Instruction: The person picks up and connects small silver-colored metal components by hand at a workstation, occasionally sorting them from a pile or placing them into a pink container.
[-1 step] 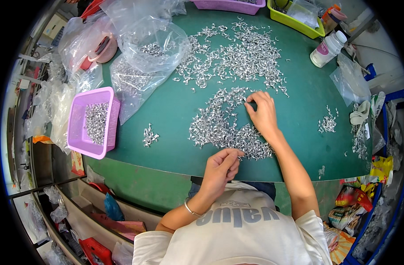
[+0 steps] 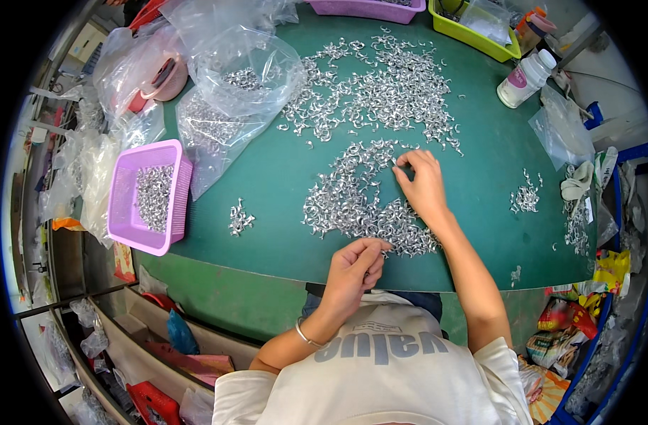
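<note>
A pile of small curved silvery metal pieces (image 2: 345, 202) lies in front of me on the green table. My left hand (image 2: 356, 268) is closed at the near edge of this pile, by the table's front edge, thumb and forefinger pressed together. Whatever its curled fingers hold is hidden. On the pile's far right side, my right hand (image 2: 423, 183) has its fingers bent and its thumb and forefinger brought together at the pieces. Anything between those fingertips is too small to make out. Farther back spreads a wider heap of similar pieces (image 2: 394, 85).
Left stands a purple basket (image 2: 116, 212) part-filled with pieces, beside a small cluster (image 2: 240, 217). Behind it lies an open clear plastic bag (image 2: 218, 152) containing more. Another small cluster (image 2: 526, 197) lies right. A white bottle (image 2: 525, 79) and yellow-green tray (image 2: 472, 41) stand far right.
My right hand has shifted very slightly toward me at the pile's far side. My left hand and the heaps look the same.
</note>
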Available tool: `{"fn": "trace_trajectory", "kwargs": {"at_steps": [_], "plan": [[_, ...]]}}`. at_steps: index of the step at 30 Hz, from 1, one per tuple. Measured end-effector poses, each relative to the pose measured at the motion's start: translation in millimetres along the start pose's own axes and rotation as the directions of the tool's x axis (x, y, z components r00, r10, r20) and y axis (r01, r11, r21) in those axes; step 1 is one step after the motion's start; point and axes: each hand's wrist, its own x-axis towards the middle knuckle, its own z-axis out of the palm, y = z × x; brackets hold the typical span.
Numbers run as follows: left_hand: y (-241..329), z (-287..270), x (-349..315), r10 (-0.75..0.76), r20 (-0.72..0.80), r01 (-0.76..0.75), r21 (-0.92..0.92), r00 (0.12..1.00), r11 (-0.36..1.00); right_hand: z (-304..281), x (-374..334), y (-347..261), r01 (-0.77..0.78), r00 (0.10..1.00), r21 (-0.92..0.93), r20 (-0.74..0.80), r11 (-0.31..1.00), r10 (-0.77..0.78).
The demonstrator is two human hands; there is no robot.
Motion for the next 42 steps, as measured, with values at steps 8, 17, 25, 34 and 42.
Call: {"fn": "trace_trajectory", "kwargs": {"at_steps": [8, 17, 25, 34, 42], "plan": [[7.6, -1.4, 8.9, 0.118, -0.069, -0.115, 0.033, 0.991, 0.993, -31.3, -46.9, -48.3, -0.56, 0.828, 0.784, 0.52, 0.268, 0.209], [-0.9, 0.0, 5.1, 0.117, -0.073, -0.107, 0.125, 0.991, 0.986, -40.5, -71.0, -49.8, -0.009, 0.973, 0.61, 0.188, 0.792, -0.134], [5.0, 7.9, -5.1, 0.429, 0.038, -0.352, 0.637, 0.903, 0.686, -67.4, -75.7, -68.8, -0.18, 0.951, 0.616, 0.308, 0.767, -0.023], [6.2, 13.0, -11.4, 0.531, 0.109, -0.48, 0.606, 0.84, 0.635, -62.7, -92.0, -68.9, -0.475, 0.878, 0.82, 0.418, 0.32, 0.232], [8.8, 12.3, -12.4, 0.48, 0.104, -0.462, 0.505, 0.871, 0.729, -58.7, -95.7, -70.0, -0.513, 0.85, 0.84, 0.47, 0.176, 0.238]]}}
